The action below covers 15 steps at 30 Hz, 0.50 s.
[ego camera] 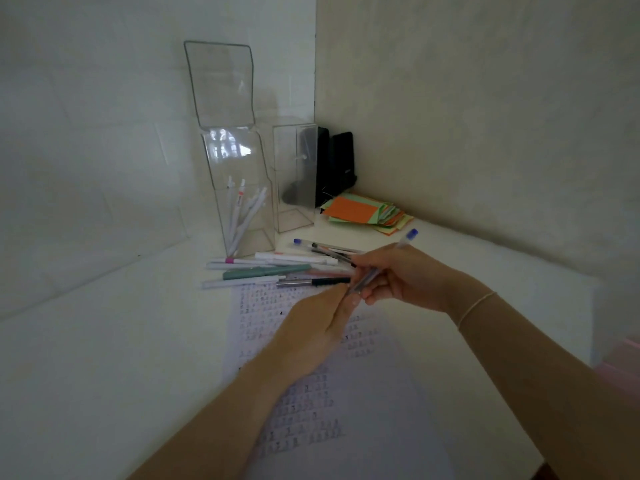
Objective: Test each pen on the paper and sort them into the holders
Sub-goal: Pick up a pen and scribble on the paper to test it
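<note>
A white desk (104,358) fills a corner. Printed paper (311,410) lies at six o'clock, two clear holders (239,188) at twelve, loose pens (277,268) between. The right hand (405,275) grips a blue-capped pen (381,268); the left hand (318,327) pinches its lower end.

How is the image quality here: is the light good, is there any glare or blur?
Head view: dim, bluish light; window glare on the tall clear plastic holder; wide-angle bending of the white wall edges; the printed paper sheet too soft to read; slight blur where both hands grip the clear blue-capped pen.
</note>
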### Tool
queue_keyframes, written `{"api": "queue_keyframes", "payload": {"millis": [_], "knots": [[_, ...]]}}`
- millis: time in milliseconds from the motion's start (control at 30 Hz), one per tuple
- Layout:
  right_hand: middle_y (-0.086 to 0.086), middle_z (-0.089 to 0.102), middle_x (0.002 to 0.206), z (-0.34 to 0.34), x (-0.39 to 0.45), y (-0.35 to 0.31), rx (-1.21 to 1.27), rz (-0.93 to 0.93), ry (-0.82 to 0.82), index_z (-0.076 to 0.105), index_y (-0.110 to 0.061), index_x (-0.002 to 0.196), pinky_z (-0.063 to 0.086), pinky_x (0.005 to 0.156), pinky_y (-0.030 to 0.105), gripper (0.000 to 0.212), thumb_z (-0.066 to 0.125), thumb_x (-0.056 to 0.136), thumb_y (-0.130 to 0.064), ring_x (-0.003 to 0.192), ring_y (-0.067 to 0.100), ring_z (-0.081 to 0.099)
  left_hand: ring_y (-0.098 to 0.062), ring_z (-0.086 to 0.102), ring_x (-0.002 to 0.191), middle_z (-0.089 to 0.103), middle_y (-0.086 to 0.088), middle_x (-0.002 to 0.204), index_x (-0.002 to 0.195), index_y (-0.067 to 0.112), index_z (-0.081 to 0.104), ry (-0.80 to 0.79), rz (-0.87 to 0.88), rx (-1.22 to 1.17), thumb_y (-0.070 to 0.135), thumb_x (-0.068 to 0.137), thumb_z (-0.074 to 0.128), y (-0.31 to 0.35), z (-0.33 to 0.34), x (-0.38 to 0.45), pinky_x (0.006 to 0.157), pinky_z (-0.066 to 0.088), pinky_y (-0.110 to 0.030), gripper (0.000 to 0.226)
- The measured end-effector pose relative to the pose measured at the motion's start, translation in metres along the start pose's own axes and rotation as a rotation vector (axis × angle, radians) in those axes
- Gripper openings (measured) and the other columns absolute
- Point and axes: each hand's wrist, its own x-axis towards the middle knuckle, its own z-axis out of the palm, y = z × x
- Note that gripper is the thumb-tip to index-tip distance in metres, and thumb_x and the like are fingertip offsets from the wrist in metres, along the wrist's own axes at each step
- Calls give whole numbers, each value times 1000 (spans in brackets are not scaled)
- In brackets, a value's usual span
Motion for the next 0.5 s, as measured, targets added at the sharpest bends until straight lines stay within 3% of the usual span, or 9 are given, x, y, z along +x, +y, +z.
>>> {"api": "queue_keyframes", "payload": {"millis": [133,233,333,433,500], "knots": [[17,69,69,-2,4,0,5,41,-29,67,4,72,56,52,24,28,57,90,-15,55,19,67,-3,47,59,50,10,67,81,30,44,-13,-18,-64,50,92,20,-2,3,-1,57,35,-19,33],[21,71,76,-15,3,-2,151,75,-34,68,1,70,59,58,27,31,53,91,-17,63,24,71,-3,47,59,51,9,66,76,30,45,38,-73,-104,39,98,26,-5,0,-1,58,34,-19,30],[24,71,81,-31,1,2,188,15,61,65,2,76,60,63,30,30,52,92,-19,67,25,72,1,51,71,55,12,78,92,24,57,128,-99,-65,31,100,32,-12,-5,3,66,37,-14,27],[24,70,89,-35,3,13,172,-81,201,65,3,84,60,69,34,27,54,92,-20,72,25,71,-12,51,97,56,1,107,122,19,56,154,-45,134,34,99,27,-19,0,8,87,39,-24,40],[24,68,90,-30,2,21,212,-120,258,64,3,87,60,69,35,21,56,92,-16,71,26,70,-19,49,99,53,-4,109,133,20,49,97,-27,296,35,94,24,-24,6,7,86,38,-31,48]]}}
